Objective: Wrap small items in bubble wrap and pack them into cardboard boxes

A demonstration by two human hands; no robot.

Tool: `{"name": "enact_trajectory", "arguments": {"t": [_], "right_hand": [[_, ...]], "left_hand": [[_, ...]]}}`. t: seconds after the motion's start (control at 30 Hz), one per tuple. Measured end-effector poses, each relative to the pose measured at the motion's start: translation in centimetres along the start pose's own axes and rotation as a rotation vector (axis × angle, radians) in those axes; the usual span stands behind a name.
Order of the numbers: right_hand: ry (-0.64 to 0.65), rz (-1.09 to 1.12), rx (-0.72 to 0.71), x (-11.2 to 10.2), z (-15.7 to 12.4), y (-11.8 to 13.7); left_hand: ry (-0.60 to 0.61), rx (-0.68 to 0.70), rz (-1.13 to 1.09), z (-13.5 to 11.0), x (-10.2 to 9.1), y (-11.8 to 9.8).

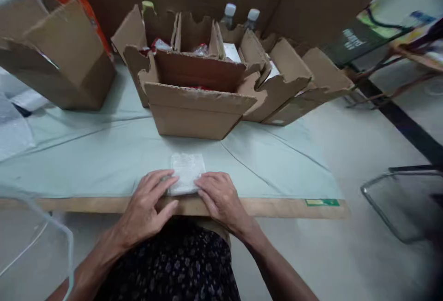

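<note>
A small, flat, squarish packet in clear, whitish plastic wrap (188, 173) lies at the front edge of the table. At its left edge rest the fingertips of my left hand (147, 206), with the thumb held apart below them, so that hand is open. My right hand (221, 199) has its fingers bent over the packet's right edge and its thumb close to the lower right corner, closed on that side. What is inside the wrap cannot be made out.
Behind the packet stands an open cardboard box (197, 114), with several more open boxes behind it. Another carton (69, 66) is at the left, near plastic wrap (14, 128). Two white-capped bottles (229, 10) rise at the back. A metal-framed chair (398, 209) is at the right.
</note>
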State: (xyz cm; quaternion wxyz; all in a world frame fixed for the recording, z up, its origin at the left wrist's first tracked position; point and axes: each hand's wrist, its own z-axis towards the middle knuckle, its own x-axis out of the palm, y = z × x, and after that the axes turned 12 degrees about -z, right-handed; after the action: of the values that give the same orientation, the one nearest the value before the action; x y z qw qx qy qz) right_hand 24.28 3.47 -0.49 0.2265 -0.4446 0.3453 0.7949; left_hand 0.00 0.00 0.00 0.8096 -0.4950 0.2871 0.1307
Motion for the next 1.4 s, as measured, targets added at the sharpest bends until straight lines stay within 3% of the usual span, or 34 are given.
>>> {"name": "enact_trajectory", "arguments": {"t": [0.13,0.27,0.43,0.53,0.63,0.73,0.87,1.0,1.2,1.3,1.4], "right_hand": [[0.034,0.048,0.111,-0.3,0.9,0.2],[-0.096,-0.075,0.078,-0.6,0.7,0.4],[0.099,-0.198,-0.072,0.6,1.4,0.0],[0.075,-0.119,-0.030,1.5,2.7,-0.7],[-0.022,0.019,0.092,1.5,3.4,-0.7],[-0.079,0.132,0.181,0.9,3.2,0.5],[0.008,0.259,0.169,-0.2,2.3,2.3],[0.034,0.391,0.270,-0.8,1.3,2.2],[0.136,0.875,0.514,-1.0,0.7,0.4],[0.130,0.823,0.583,-1.5,1.5,-0.1],[0.152,0.762,0.542,-2.7,2.8,-0.5]], "left_hand": [[-0.063,-0.047,0.016,0.5,1.0,0.3],[-0.137,-0.092,0.131,1.2,1.8,1.3],[-0.203,-0.136,0.186,1.6,1.8,1.9],[-0.341,-0.244,0.021,1.2,1.1,1.2],[-0.423,-0.472,-0.268,0.6,0.6,0.1],[-0.425,-0.684,-0.611,0.4,1.1,-0.7],[-0.376,-0.805,-0.879,1.3,2.3,-1.3],[-0.343,-0.795,-0.956,2.0,2.6,-1.6],[-0.352,-0.688,-0.935,2.6,2.6,-1.5],[-0.334,-0.648,-0.863,3.5,2.8,-1.4],[-0.280,-0.570,-0.790,4.4,2.7,-1.4]]}}
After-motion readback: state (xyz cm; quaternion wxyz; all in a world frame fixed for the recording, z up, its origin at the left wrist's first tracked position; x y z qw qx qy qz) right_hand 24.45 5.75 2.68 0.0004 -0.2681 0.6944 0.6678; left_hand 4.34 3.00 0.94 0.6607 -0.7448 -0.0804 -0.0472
